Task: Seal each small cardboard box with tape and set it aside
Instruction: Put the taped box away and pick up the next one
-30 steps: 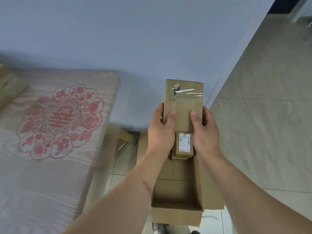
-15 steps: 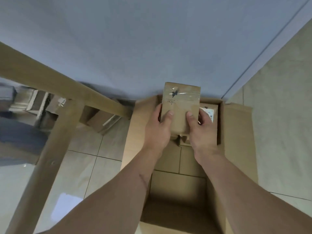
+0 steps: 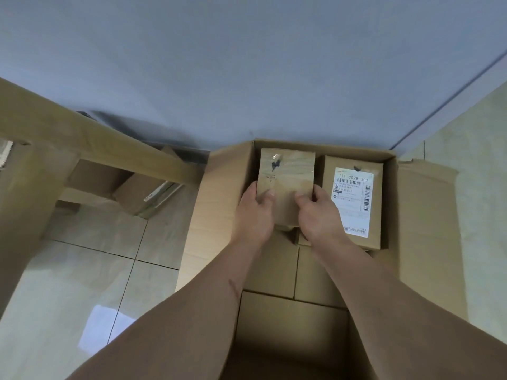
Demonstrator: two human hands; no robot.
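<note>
Far left of the fingers, a wooden table leg [image 3: 30, 193] and rail frame some cardboard pieces [image 3: 142, 193] on the tiled floor [image 3: 90, 270]. The left hand [image 3: 253, 212] grips the small taped box's [image 3: 286, 182] left edge, thumb [image 3: 267, 193] curled over its top face. The box sits low inside the big open carton [image 3: 219, 215], clear tape across its far end, just beyond the fingertips. The right hand [image 3: 319, 215] pinches the box's right side, thumb on top. Just right of those fingers lies a labelled box [image 3: 352, 201], beside the held one in the carton.
</note>
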